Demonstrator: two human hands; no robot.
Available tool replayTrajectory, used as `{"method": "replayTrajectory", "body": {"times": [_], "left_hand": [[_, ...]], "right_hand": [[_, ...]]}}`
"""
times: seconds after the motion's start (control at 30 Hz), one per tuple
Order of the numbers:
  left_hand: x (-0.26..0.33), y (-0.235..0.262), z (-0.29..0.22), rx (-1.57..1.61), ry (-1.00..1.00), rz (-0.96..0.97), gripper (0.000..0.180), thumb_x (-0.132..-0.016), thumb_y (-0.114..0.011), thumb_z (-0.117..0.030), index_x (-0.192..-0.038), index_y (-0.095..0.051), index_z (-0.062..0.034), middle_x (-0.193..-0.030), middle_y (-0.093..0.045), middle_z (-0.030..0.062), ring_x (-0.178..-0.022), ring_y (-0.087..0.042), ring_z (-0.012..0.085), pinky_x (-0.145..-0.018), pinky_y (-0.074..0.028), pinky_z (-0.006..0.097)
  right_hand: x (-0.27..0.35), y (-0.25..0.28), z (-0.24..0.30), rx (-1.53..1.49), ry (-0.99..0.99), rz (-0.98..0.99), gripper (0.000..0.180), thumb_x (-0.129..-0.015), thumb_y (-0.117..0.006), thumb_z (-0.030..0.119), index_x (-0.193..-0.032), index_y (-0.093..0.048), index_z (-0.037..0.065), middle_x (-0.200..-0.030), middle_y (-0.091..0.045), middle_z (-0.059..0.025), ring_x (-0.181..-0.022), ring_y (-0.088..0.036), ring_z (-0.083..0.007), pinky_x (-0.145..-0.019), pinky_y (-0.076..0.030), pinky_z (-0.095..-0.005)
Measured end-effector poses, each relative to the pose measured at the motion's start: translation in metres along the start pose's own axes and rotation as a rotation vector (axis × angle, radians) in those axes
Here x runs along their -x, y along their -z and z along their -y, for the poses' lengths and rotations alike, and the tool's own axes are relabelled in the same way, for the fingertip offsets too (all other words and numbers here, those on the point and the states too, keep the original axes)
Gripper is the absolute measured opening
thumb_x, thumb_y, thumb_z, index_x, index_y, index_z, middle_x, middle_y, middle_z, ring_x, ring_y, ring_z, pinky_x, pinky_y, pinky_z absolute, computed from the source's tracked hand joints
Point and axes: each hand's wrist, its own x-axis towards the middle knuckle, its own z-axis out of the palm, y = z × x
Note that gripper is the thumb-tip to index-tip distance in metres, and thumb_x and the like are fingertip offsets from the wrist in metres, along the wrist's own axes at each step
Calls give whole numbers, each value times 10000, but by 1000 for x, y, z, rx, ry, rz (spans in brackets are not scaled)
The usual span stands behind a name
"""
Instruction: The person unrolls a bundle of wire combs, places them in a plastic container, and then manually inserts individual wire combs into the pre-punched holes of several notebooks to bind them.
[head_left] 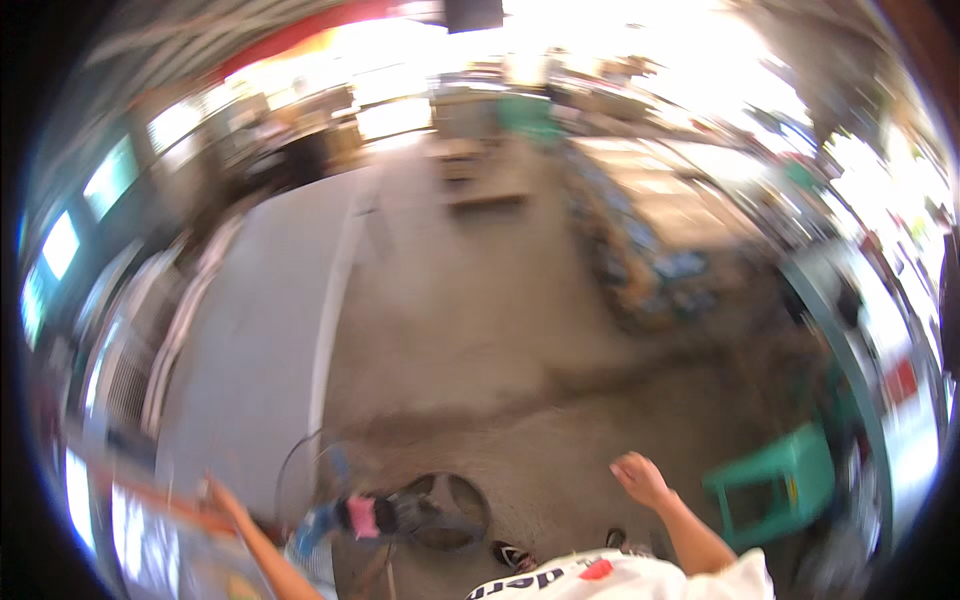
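My right hand [641, 479] hangs over the floor in a loose fist, with nothing visible in it. Nearest to it is a green plastic stool [771, 484] on the right. At the lower left, my left hand [216, 503] is stretched out beside a cluttered surface. Motion smears its fingers, so I cannot make out whether it touches or holds anything. Between my arms stands a dark, round-based object [450, 511] with a pink piece [362, 516] on it; its kind is too blurred to tell.
A long grey surface [255, 300] with a pale edge runs away on the left. Boards on a stack [660, 190] stand at the far right, with blue material along the side. A low wooden platform [485, 195] lies ahead. A pale-green table or cabinet [840, 345] borders the right.
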Motion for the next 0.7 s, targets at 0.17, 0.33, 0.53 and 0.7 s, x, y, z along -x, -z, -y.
{"method": "replayTrajectory", "body": {"times": [0.17, 0.33, 0.53, 0.7], "left_hand": [[296, 13, -180, 444, -401, 491, 504, -829, -548, -226, -1229, -392, 37, -993, -532, 194, -819, -545, 287, -698, -476, 402], [655, 215, -342, 924, -1015, 1349, 455, -776, -598, -32, -1210, -464, -48, -1124, -440, 145, -940, -483, 234, -770, -455, 315], [867, 381, -420, 1031, -1584, 1725, 271, -786, -595, -47, -1055, -569, -27, -1041, -515, 155, -911, -537, 286, -764, -468, 338], [1028, 493, -461, 1112, -1847, 1875, 230, -813, -603, -161, -992, -600, -17, -948, -578, 165, -869, -583, 301, -767, -470, 360]], "right_hand": [[123, 53, -76, -121, -368, -184, 208, -852, -551, 243, -901, -625, 55, -885, -584, -126, -814, -585, -297, -715, -477, -373], [268, 115, -164, -140, -607, -404, 219, -858, -535, 262, -894, -625, 65, -892, -586, -105, -818, -588, -283, -719, -475, -364], [396, 172, -241, -176, -950, -871, 164, -837, -582, 208, -877, -638, 59, -853, -604, -103, -773, -591, -266, -678, -466, -340], [463, 204, -297, -148, -1125, -1153, 165, -853, -584, 161, -880, -636, 7, -779, -598, -74, -690, -562, -129, -626, -448, -255]]}}
